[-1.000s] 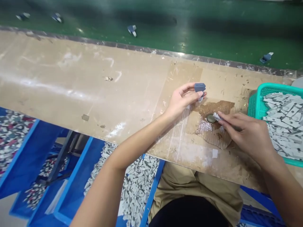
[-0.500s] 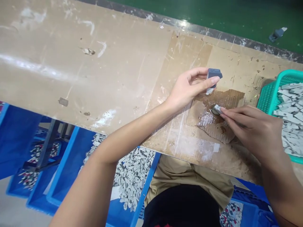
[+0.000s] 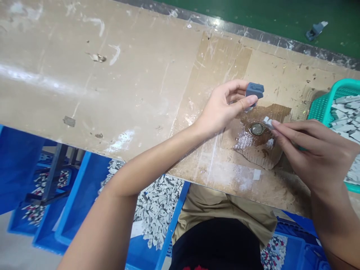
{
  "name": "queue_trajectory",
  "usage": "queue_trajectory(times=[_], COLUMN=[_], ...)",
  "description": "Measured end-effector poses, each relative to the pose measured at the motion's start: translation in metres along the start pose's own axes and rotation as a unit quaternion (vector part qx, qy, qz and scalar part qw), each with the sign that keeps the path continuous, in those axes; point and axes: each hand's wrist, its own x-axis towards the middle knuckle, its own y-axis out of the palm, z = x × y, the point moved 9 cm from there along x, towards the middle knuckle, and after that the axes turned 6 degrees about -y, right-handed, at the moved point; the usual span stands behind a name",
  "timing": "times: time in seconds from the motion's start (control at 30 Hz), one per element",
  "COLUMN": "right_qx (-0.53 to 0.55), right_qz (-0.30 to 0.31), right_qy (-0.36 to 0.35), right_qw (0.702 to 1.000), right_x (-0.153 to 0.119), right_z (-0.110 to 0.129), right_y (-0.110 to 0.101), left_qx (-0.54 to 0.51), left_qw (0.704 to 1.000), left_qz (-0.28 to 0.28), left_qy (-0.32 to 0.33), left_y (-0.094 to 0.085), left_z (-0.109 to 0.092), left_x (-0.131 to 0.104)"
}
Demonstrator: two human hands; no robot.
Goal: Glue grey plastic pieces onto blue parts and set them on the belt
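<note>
A dark grey block (image 3: 255, 90) is gripped between the thumb and fingers of my left hand (image 3: 225, 103), above the cardboard-covered table. My right hand (image 3: 312, 150) pinches a small light grey piece (image 3: 268, 122) by its right end. Just left of and below that piece, apart from it, a small round dish (image 3: 257, 129) sits on a wet brown cardboard patch (image 3: 277, 112). The dish looks shiny inside, with a dark rim.
A green basket (image 3: 323, 105) full of light grey pieces stands at the right. Blue bins (image 3: 75, 195) with small parts are below the table's near edge. A grey object (image 3: 316, 31) lies on the green surface beyond the far edge.
My right hand has moved right with the small piece, off the round dish, which now shows fully. My left hand has tilted the dark grey block slightly.
</note>
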Motion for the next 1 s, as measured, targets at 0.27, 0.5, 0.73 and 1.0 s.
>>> queue_trajectory(times=[0.27, 0.5, 0.73, 1.0], right_qx=[0.019, 0.020, 0.070, 0.196], right_qz=[0.019, 0.006, -0.056, -0.143], right_qy=[0.019, 0.024, 0.022, 0.043], right_qw=[0.999, 1.000, 0.996, 0.969], right_x=[0.000, 0.000, 0.000, -0.005], right_z=[-0.003, -0.005, -0.009, -0.015], right_y=[0.000, -0.001, -0.010, -0.028], left_qx=[-0.023, -0.032, -0.034, -0.024], left_qw=[0.999, 0.999, 0.998, 0.994], left_qz=[0.019, 0.029, 0.041, 0.098], left_qy=[0.018, 0.006, -0.040, -0.036], left_y=[0.004, 0.007, 0.015, 0.031], left_z=[-0.009, -0.003, 0.005, 0.008], left_x=[-0.008, -0.007, -0.012, -0.020])
